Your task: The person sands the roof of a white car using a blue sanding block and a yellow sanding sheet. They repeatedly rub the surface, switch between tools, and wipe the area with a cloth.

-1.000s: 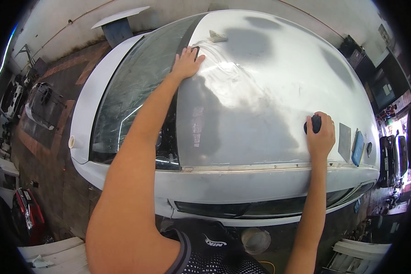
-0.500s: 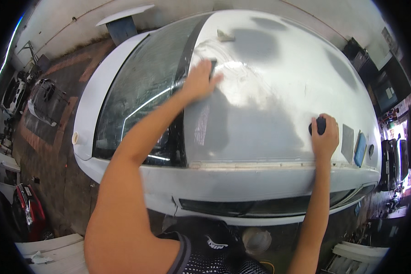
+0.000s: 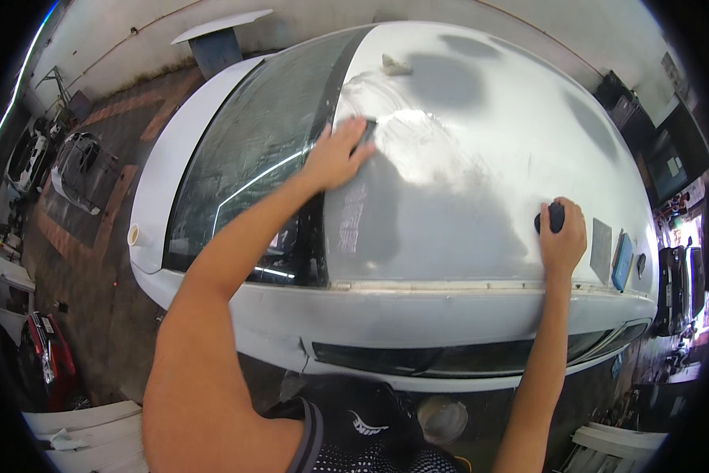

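Note:
My left hand (image 3: 341, 152) lies palm down on the white-and-grey car roof (image 3: 441, 213), near the windshield edge. A dark sanding pad (image 3: 368, 129) shows under its fingers, mostly covered by the hand. Around it the roof looks wet, with whitish smears. On the right, my right hand (image 3: 565, 236) is closed around a dark rounded object (image 3: 553, 217), too hidden to name, and rests on the roof near its side edge.
A grey sheet (image 3: 601, 251), a blue flat block (image 3: 622, 262) and a small dark piece (image 3: 641, 265) lie right of my right hand. Farther up the roof sits a pale crumpled piece (image 3: 396, 66). The windshield (image 3: 244, 150) borders the roof on the left. A bucket (image 3: 442, 418) stands below.
My left hand has slid slightly toward me and to the left along the roof with the dark pad. The right hand keeps its place and grip.

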The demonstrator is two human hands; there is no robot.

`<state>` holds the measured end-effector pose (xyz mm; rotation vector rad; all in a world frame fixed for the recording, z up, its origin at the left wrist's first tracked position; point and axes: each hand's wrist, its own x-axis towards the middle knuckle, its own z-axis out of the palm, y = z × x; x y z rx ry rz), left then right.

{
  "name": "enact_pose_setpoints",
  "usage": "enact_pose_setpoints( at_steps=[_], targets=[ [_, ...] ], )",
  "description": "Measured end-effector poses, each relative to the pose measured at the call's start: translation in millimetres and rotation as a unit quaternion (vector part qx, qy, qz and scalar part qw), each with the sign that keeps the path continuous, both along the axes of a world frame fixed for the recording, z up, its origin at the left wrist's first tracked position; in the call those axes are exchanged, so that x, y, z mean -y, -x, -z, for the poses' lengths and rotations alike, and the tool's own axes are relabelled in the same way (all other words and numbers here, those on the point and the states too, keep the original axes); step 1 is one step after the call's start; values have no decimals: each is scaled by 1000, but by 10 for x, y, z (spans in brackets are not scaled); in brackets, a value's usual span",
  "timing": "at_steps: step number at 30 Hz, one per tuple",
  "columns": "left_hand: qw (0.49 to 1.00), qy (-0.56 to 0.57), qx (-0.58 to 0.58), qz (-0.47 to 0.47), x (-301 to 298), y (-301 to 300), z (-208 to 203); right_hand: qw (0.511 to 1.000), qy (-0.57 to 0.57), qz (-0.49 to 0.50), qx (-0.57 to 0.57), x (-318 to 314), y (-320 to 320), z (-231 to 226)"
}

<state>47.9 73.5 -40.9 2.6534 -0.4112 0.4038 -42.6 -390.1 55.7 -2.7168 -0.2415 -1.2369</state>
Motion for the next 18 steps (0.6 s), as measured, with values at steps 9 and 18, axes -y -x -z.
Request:
enact_pose_setpoints(
  at_steps=[9, 18],
  targets=[
    [998, 17, -6, 56, 133, 406, 9, 1000, -8, -2, 5, 59, -19, 9],
    [998, 39, -36, -28, 144, 311, -10, 1000, -4, -9, 13, -14, -25, 59]
  ],
)
